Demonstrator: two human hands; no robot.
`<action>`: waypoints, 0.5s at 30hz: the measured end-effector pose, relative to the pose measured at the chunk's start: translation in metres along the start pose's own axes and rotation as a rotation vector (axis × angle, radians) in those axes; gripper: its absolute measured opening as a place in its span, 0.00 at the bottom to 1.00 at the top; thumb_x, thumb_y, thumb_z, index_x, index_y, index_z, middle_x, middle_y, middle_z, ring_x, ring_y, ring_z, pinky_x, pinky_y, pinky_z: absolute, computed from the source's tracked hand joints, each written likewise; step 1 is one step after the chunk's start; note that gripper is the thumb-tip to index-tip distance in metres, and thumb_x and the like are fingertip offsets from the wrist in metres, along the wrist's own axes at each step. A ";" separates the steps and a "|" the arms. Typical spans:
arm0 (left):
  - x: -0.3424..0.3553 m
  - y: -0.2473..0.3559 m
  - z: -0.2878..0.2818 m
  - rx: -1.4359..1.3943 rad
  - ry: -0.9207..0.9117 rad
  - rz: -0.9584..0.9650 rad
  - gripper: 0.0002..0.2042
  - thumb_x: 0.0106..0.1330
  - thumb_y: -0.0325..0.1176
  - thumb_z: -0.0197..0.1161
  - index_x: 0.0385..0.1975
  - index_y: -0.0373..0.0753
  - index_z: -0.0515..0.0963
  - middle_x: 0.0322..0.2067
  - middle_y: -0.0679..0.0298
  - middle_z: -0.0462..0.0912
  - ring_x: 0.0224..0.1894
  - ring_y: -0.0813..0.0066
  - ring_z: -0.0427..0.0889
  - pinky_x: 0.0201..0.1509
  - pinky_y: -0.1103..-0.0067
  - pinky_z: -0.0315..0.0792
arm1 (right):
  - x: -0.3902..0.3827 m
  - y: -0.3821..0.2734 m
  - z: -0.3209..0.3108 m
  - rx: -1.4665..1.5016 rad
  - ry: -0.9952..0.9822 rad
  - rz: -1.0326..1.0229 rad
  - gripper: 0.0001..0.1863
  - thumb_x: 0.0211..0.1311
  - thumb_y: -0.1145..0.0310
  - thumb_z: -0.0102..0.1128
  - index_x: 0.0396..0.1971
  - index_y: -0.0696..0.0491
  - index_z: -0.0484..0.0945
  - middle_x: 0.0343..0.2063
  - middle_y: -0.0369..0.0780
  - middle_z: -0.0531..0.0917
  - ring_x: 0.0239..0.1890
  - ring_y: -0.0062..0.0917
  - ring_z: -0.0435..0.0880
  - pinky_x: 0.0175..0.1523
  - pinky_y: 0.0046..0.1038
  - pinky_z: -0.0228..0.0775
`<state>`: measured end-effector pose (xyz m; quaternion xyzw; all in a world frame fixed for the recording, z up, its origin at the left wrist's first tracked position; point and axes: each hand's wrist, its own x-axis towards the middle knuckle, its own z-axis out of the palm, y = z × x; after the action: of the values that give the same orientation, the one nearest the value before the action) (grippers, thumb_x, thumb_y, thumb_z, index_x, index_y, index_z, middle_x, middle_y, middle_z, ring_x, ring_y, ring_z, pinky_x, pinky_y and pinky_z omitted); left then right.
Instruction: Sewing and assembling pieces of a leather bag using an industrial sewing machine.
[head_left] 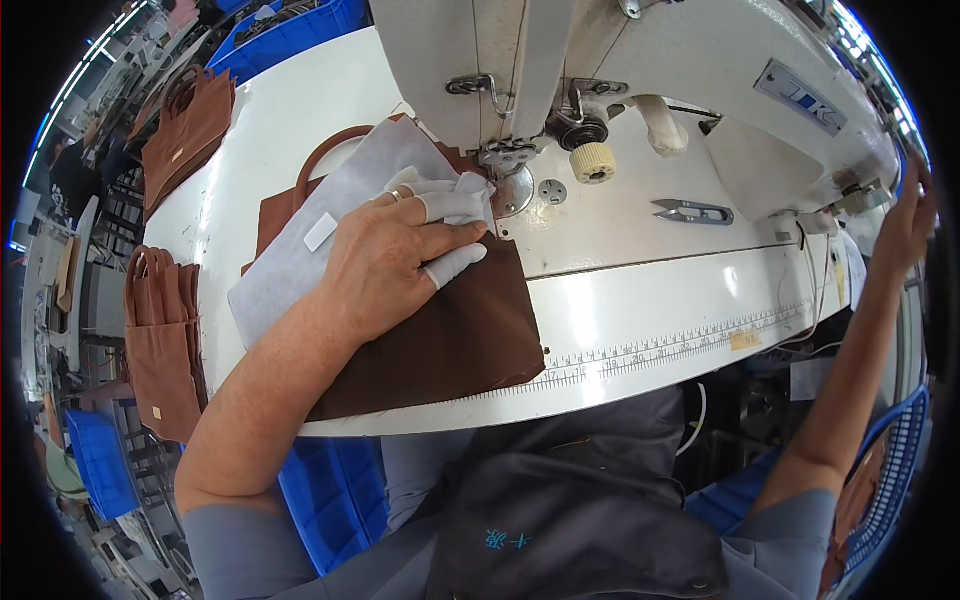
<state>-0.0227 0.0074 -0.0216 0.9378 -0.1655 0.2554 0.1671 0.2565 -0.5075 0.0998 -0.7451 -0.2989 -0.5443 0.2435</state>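
My left hand (385,255) wears white finger covers on some fingers and a ring. It lies across a brown fabric bag (440,330) with a white lining (290,280) turned outward, its fingers bent and drawn together on the cloth where it bunches. The bag's far edge reaches the presser foot (510,155) of a white sewing machine (680,60); the needle point cannot be made out. A brown loop handle (320,155) shows behind the lining, and a small white label (320,232) sits on it. At the far right my raised right hand (908,215) is beside the machine's end, its fingers blurred.
Thread snips (693,212) lie on the machine bed. A printed ruler (640,355) runs along the table's front edge. Brown handled bags (165,345) are stacked at the left, with another group (190,130) beyond. Blue bins (275,40) stand behind, and a blue basket (885,480) at right.
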 end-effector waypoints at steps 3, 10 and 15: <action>-0.001 0.003 -0.004 -0.013 -0.133 -0.105 0.11 0.56 0.33 0.75 0.39 0.44 0.89 0.45 0.63 0.87 0.46 0.60 0.85 0.64 0.63 0.73 | -0.062 -0.177 0.025 0.493 -0.637 0.082 0.11 0.63 0.78 0.61 0.45 0.58 0.82 0.43 0.43 0.87 0.38 0.27 0.86 0.41 0.29 0.77; 0.002 0.007 -0.008 -0.072 -0.121 -0.158 0.11 0.53 0.32 0.76 0.37 0.43 0.89 0.44 0.64 0.87 0.48 0.59 0.85 0.59 0.68 0.76 | -0.072 -0.310 0.117 0.507 -0.988 -0.323 0.13 0.57 0.68 0.66 0.43 0.54 0.83 0.36 0.40 0.81 0.40 0.36 0.80 0.42 0.37 0.76; 0.007 0.006 -0.004 -0.110 0.014 -0.088 0.09 0.51 0.35 0.75 0.33 0.48 0.90 0.28 0.66 0.80 0.34 0.64 0.82 0.38 0.70 0.77 | -0.084 -0.311 0.130 0.543 -0.823 -0.356 0.14 0.59 0.64 0.66 0.43 0.51 0.84 0.36 0.39 0.81 0.41 0.34 0.79 0.43 0.37 0.74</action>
<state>-0.0211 0.0023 -0.0133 0.9318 -0.1366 0.2449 0.2306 0.1028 -0.2140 -0.0064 -0.7450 -0.6222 -0.1424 0.1938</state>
